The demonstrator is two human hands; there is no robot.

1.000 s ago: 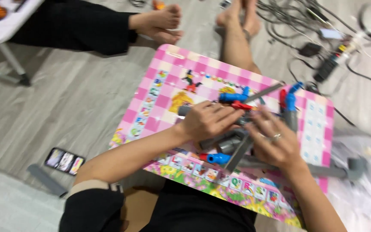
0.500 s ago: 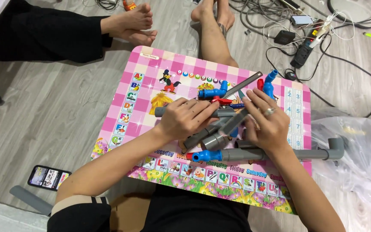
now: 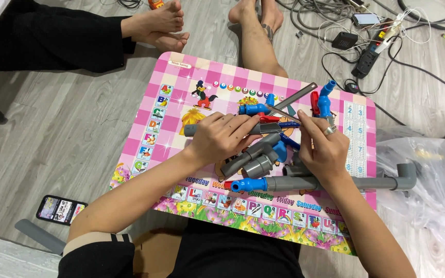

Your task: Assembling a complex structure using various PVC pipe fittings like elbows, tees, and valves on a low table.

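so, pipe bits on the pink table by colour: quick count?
Counting what shows; hands hide some.
Blue fittings: 4 (e.g.)
Grey pipes: 4 (long one)
Red handles: 2 (e.g.)
Total: 10

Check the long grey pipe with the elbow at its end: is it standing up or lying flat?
Lying flat. The long grey pipe rests across the pink table, its elbow end jutting past the table's right edge; the right hand rests over its middle.
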